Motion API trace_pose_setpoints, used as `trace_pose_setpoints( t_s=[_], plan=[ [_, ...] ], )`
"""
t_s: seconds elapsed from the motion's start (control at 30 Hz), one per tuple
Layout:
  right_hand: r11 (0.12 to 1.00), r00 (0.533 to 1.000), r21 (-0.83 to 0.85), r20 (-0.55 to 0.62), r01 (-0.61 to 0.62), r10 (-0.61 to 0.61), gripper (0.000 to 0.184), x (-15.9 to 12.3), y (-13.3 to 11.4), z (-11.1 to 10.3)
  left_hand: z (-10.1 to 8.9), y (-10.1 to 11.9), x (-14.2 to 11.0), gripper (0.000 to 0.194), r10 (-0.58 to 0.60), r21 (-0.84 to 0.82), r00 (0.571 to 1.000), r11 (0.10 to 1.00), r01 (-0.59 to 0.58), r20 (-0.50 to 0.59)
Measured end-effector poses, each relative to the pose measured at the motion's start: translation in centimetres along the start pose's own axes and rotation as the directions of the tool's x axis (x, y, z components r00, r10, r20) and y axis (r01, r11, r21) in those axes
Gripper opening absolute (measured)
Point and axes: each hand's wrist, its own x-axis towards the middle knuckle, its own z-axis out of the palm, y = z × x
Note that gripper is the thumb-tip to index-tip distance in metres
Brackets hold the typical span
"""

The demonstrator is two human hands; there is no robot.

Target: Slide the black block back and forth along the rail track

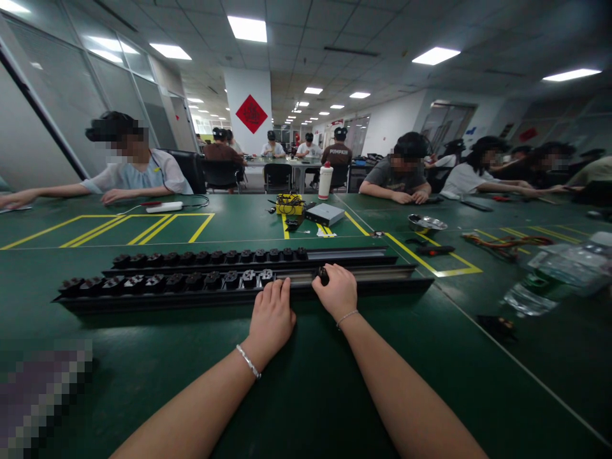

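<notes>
Across the green table lie long black rails with open channels. The near rail (157, 305) carries a row of dark round socket modules (194, 281), some with pale metallic tops, filling its left part. My left hand (273, 313) is closed over the rail's front edge, just right of the last module, fingers on top and thumb low against the front. In my right hand (337, 290) is a small black socket module (324, 275), pinched above the channel's bare stretch; my fingers partly hide it. Behind, the back rail (349, 253) holds a similar row of modules.
A plastic bottle (549, 280) lies at the right, near a bundle of wires (509, 242). Farther back are a metal bowl (427, 223), a grey box (324, 214), a yellow box (290, 204) with cables and a white bottle (325, 181). Other people sit around the table.
</notes>
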Motion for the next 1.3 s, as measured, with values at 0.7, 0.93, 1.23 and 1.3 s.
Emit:
trace_pose_setpoints(
  t_s=[0.7,0.93,1.23,1.3],
  plan=[
    [1.0,1.0,0.0,0.002,0.011,-0.011,0.032,0.0,0.36,-0.05,0.46,-0.31,0.22,0.056,0.147,-0.112,0.988,0.982,-0.153,-0.057],
    [1.0,1.0,0.001,0.009,-0.029,0.029,0.036,-0.09,0.27,-0.03,0.06,-0.25,0.45,0.055,0.136,-0.136,0.99,0.981,-0.14,-0.037],
    [0.999,0.999,0.0,0.022,-0.045,0.045,0.028,0.05,0.15,-0.22,0.3,-0.34,0.45,0.055,0.137,-0.147,0.989,0.979,-0.143,-0.048],
    [0.999,0.999,-0.002,0.019,-0.046,0.046,0.028,0.07,0.17,-0.19,0.29,-0.33,0.45,0.055,0.132,-0.152,0.99,0.979,-0.137,-0.046]
  ],
)
